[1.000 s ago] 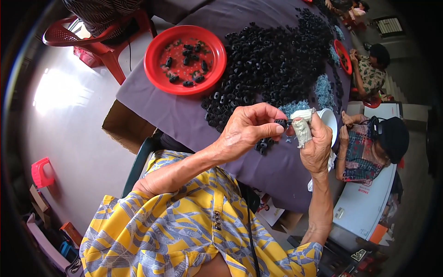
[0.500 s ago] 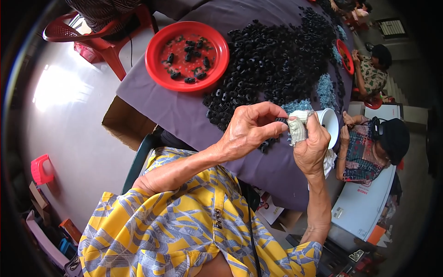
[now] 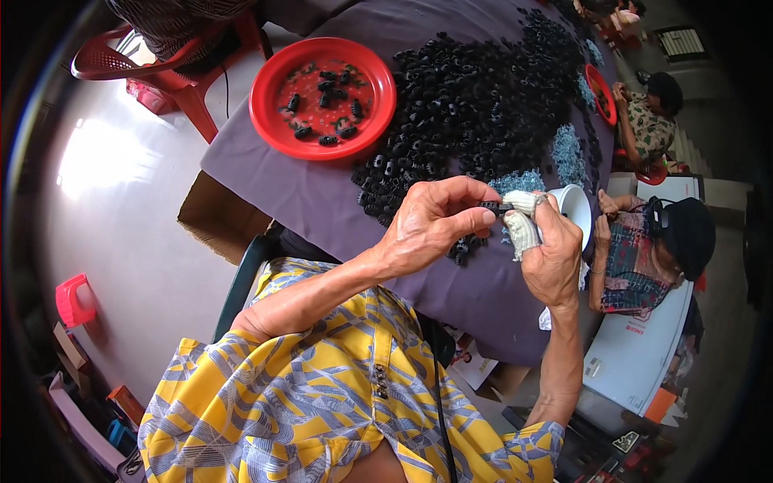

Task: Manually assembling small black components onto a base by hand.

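Between the thumb and fingertips of my left hand (image 3: 429,229) is a small black ribbed plastic piece (image 3: 496,207). My right hand (image 3: 555,258), its thumb and forefinger wrapped in white finger covers (image 3: 525,235), is closed on the piece's other end. Just beyond my hands lies a big heap of similar black pieces (image 3: 475,113). Small light-blue pieces (image 3: 519,183) lie beside that heap. A white bowl (image 3: 576,208) stands tilted behind my right hand. Several black pieces lie apart in a red plate (image 3: 259,133) at the far left of the table.
A purple-grey cloth covers the table (image 3: 475,310). Left of it are a red chair (image 3: 189,101) and an open cardboard box (image 3: 213,209). Two people (image 3: 632,258) work along the right side, near another red plate (image 3: 609,109) and a long white box (image 3: 636,346).
My right thumb and forefinger have parted slightly, showing the black piece between both hands. The right hand has shifted a little to the right; my left hand stays nearly in place.
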### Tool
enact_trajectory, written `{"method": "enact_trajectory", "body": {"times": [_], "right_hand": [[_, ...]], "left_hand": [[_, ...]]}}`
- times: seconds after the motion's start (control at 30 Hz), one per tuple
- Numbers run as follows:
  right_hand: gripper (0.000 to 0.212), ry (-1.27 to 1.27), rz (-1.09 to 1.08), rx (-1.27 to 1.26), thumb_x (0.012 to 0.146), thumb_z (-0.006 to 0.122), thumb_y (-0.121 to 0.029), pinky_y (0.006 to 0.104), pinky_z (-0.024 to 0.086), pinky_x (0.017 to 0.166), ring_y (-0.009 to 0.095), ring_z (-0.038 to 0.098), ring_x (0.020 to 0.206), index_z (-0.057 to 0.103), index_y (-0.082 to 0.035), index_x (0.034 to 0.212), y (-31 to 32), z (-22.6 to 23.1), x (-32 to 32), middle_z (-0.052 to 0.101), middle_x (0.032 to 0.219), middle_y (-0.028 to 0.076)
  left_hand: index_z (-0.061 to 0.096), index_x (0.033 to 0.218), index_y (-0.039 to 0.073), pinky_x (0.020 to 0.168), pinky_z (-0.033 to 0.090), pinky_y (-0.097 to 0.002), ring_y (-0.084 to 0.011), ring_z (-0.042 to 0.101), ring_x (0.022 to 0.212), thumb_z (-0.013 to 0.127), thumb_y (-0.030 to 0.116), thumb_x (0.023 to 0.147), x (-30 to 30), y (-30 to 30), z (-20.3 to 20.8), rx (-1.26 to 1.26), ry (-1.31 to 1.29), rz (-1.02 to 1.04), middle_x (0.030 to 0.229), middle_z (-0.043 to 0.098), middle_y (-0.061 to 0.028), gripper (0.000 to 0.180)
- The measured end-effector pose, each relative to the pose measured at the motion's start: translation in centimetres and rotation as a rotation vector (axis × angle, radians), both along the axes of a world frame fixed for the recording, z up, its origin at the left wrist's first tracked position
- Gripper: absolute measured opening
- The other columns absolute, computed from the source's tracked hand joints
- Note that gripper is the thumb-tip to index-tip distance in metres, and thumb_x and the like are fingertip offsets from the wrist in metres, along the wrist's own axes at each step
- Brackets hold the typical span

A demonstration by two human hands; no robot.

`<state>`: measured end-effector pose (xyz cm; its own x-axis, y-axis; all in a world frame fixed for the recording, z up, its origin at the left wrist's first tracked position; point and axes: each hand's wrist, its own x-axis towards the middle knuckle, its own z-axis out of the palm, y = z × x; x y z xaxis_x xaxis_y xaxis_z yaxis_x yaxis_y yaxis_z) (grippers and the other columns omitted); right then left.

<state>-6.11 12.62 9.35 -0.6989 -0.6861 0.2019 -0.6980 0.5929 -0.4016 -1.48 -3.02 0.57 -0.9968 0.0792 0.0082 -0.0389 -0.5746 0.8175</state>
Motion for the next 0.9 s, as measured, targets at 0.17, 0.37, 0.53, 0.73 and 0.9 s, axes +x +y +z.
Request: {"method": "enact_trajectory", "body": {"times": [0.17, 0.37, 0.53, 0.73, 0.9], "right_hand": [[0.02, 0.002, -0.013, 0.012, 0.071, 0.058, 0.005, 0.0398, 0.048, 0.07, 0.038, 0.059, 0.078, 0.059, 0.004, 0.091, -0.01, 0.35, 0.11, 0.061, 0.081, 0.018], [0.019, 0.048, 0.027, -0.007, 0.071, 0.061, 0.004, 0.0394, 0.047, 0.069, 0.037, 0.058, 0.076, 0.06, 0.003, 0.09, -0.01, 0.34, -0.12, 0.061, 0.08, 0.017], [0.02, -0.017, 0.009, 0.005, 0.07, 0.059, 0.006, 0.0396, 0.048, 0.068, 0.037, 0.058, 0.076, 0.059, 0.003, 0.091, 0.24, 0.48, -0.01, 0.061, 0.08, 0.017], [0.02, -0.038, 0.001, 0.012, 0.071, 0.058, 0.006, 0.038, 0.048, 0.066, 0.036, 0.059, 0.076, 0.059, 0.003, 0.09, 0.12, 0.47, -0.08, 0.062, 0.081, 0.016], [0.019, -0.1, -0.063, -0.026, 0.071, 0.059, 0.006, 0.0371, 0.048, 0.065, 0.034, 0.059, 0.075, 0.059, 0.003, 0.09, 0.25, 0.53, 0.04, 0.062, 0.08, 0.016]], "left_hand": [[0.062, 0.102, -0.003, 0.068, 0.05, -0.0221, -0.0073, 0.06, 0.073, 0.062, 0.008, 0.086, 0.0, 0.22, -0.29, -0.002, 0.012, -0.002, 0.078, 0.064, -0.0034, 0.019], [0.062, 0.103, -0.003, 0.067, 0.051, -0.0221, -0.0081, 0.06, 0.072, 0.063, 0.005, 0.085, -0.05, 0.29, -0.48, -0.003, 0.015, 0.008, 0.079, 0.065, -0.0038, 0.019], [0.061, 0.1, -0.004, 0.066, 0.051, -0.0223, -0.0087, 0.061, 0.071, 0.065, 0.006, 0.084, -0.11, 0.45, -0.32, 0.056, 0.01, 0.03, 0.079, 0.065, -0.0043, 0.019], [0.06, 0.104, -0.003, 0.073, 0.051, -0.0237, -0.0106, 0.062, 0.077, 0.064, 0.006, 0.086, 0.02, -0.14, -0.26, 0.006, -0.012, -0.027, 0.085, 0.065, -0.0057, 0.021], [0.06, 0.104, -0.003, 0.073, 0.051, -0.0236, -0.0104, 0.061, 0.077, 0.064, 0.006, 0.085, 0.05, -0.14, 0.06, 0.014, -0.017, -0.032, 0.084, 0.065, -0.0057, 0.021]]}}
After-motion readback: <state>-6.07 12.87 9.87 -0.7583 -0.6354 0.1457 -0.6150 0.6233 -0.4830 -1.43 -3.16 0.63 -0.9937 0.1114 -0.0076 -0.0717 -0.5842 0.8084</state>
